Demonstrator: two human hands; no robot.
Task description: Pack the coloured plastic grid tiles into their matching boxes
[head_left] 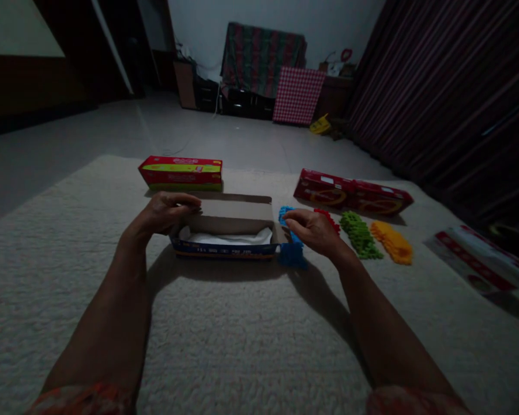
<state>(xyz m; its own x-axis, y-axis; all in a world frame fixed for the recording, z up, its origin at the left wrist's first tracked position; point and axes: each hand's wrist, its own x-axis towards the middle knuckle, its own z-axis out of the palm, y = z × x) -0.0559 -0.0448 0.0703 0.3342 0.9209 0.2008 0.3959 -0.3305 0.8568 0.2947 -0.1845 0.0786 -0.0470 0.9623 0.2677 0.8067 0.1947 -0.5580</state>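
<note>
A dark blue cardboard box [225,252] lies on the mat with its lid raised at the back and white paper lining [229,238] inside. At its left end, my left hand [162,212] is closed on the edge of the lid and flap. My right hand [313,230] is closed at the right end flap, its fingertips partly hidden. Close by that hand are blue plastic pieces [292,255], partly covered by it. Red pieces [327,219], a stack of green pieces [360,235] and yellow-orange pieces [392,242] lie to the right.
A red and yellow-green box [181,173] stands behind on the left. A long dark red box [352,193] is at the back right, and a white and red box [484,259] at far right. The cream mat [242,334] covers the tiled floor [251,135]; a curtain [450,86] hangs on the right.
</note>
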